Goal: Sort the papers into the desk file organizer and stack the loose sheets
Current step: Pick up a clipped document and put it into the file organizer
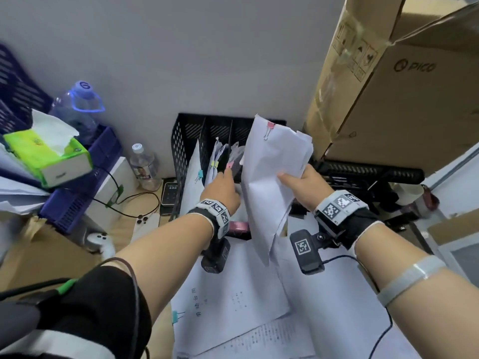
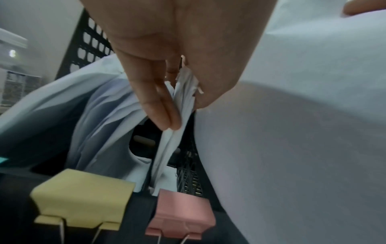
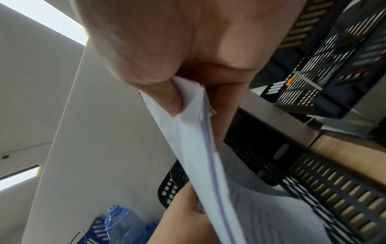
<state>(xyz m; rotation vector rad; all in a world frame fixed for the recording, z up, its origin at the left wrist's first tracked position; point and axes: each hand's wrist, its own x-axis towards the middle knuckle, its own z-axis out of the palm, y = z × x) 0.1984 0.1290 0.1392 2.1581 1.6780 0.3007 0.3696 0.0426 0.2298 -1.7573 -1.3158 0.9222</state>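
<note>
A black mesh file organizer (image 1: 186, 136) stands against the wall with clipped paper bundles in its slots. My left hand (image 1: 226, 177) reaches into a middle slot and pinches a thin bundle of sheets (image 2: 167, 148) between thumb and fingers. A yellow clip (image 2: 83, 198) and a pink clip (image 2: 183, 213) sit near the organizer's front edge. My right hand (image 1: 287, 177) grips a white paper bundle (image 1: 269, 182) upright over the organizer's right side, with a pink binder clip (image 1: 269, 125) at its top. Loose printed sheets (image 1: 233, 294) lie on the desk under my arms.
A large cardboard box (image 1: 401, 86) overhangs at the right above a black tray (image 1: 368, 174). Blue crates (image 1: 77, 203), a tissue box (image 1: 49, 156) and two water bottles (image 1: 77, 110) (image 1: 143, 167) crowd the left. A phone (image 1: 145, 224) lies beside the organizer.
</note>
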